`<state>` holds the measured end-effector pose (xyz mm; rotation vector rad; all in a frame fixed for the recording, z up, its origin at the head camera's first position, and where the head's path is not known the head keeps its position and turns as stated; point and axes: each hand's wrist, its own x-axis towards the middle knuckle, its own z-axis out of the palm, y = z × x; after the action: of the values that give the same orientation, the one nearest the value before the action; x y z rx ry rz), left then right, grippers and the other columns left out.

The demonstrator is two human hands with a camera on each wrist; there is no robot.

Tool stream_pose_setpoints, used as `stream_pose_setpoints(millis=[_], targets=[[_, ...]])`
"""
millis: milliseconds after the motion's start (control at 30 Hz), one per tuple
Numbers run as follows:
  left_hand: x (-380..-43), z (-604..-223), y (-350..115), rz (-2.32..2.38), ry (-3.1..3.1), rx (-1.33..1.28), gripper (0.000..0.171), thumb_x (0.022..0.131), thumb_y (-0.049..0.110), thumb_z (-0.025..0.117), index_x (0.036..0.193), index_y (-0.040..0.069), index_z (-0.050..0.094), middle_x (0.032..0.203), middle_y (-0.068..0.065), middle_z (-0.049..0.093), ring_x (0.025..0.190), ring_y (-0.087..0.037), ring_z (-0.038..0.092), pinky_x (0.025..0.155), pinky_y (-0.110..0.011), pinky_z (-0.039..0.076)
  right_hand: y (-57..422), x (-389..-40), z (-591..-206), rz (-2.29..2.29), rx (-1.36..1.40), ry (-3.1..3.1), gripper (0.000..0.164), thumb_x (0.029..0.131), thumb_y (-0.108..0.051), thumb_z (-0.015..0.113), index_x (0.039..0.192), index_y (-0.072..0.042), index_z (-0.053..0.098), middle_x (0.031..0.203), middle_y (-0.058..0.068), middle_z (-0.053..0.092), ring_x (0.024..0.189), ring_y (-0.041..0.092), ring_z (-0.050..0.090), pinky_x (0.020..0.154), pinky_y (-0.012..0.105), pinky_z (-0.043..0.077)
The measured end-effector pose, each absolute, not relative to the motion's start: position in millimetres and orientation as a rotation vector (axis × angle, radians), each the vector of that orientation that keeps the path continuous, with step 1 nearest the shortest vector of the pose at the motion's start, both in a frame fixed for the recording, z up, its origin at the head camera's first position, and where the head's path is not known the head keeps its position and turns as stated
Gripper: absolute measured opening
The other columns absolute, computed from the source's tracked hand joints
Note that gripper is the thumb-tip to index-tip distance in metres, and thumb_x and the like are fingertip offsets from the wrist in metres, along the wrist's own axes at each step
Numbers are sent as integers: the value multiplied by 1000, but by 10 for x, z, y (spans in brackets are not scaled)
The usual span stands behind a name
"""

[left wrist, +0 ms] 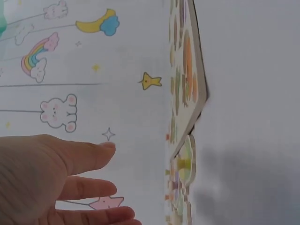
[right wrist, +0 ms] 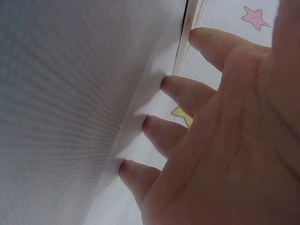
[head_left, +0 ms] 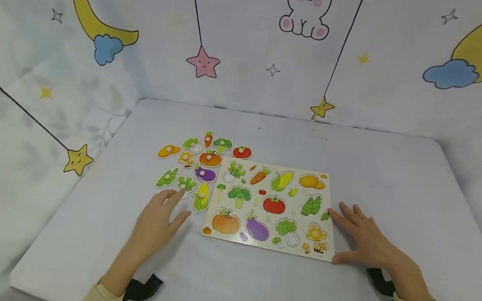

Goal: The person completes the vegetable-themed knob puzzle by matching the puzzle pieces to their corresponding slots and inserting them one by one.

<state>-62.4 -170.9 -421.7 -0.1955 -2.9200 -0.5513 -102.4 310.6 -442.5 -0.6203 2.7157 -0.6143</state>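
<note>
A wooden vegetable puzzle board [head_left: 218, 203] lies flat, with pictures such as a tomato, an eggplant and a pumpkin. Loose knobbed pieces lie off its left side. My left hand [head_left: 154, 222] reaches over these, index fingertip right at the radish piece [head_left: 187, 183], thumb apart from the fingers. Beside that piece is the corn piece [head_left: 201, 197]. In the left wrist view the thumb [left wrist: 89, 157] and fingers stand spread, nothing between them. My right hand [head_left: 369, 244] rests at the board's right edge, fingers spread, with fingertips on the cloth in the right wrist view.
Farther back in the loose group lie an eggplant piece [head_left: 205, 174], a pumpkin piece [head_left: 210, 159], a tomato piece [head_left: 242, 152] and several others. A white cloth covers the table [head_left: 382, 173]. A printed curtain [head_left: 255, 32] hangs behind and beside it.
</note>
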Motion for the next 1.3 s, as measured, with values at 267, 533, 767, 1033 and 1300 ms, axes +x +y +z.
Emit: stream_pose_setpoints(millis=[267, 533, 767, 1033, 1300], targets=[[-1081, -4129, -1522, -726, -2936, -197, 34, 85, 15, 74, 116, 2, 69, 82, -7, 64, 71, -17, 55, 62, -28, 43, 3101, -1000, -4444, -652, -622, 2727, 109, 66, -62, 77, 155, -25, 27, 160, 24, 15, 144, 55, 4, 105, 77, 7], [-1246, -4287, -1449, -811, -3015, -50, 27, 82, 11, 74, 107, 1, 72, 72, -4, 58, 68, -19, 48, 62, -28, 39, 3074, -1002, -4436, -649, -620, 2724, 109, 67, -63, 77, 155, -24, 27, 161, 23, 15, 145, 53, 4, 106, 75, 7], [-1261, -4263, -1601, -873, -2965, 64, 26, 84, 14, 72, 107, 1, 71, 77, -7, 62, 70, -20, 52, 62, -28, 40, 3074, -1000, -4437, -666, -627, 2723, 109, 67, -62, 77, 156, -24, 26, 161, 23, 14, 146, 53, 2, 107, 75, 6], [-1470, -4244, -2201, -879, -2783, 256, 26, 86, 11, 70, 107, -4, 70, 82, -16, 63, 74, -28, 56, 65, -32, 38, 3123, -1017, -4442, -655, -634, 2740, 110, 67, -62, 78, 156, -24, 25, 161, 24, 14, 146, 53, 2, 106, 76, 5], [-1591, -4450, -2418, -995, -2902, 217, 28, 85, 14, 73, 106, -4, 70, 82, -15, 65, 71, -22, 58, 62, -27, 42, 3133, -1003, -4476, -667, -636, 2733, 109, 67, -61, 78, 155, -24, 26, 160, 25, 15, 145, 54, 3, 105, 77, 5]])
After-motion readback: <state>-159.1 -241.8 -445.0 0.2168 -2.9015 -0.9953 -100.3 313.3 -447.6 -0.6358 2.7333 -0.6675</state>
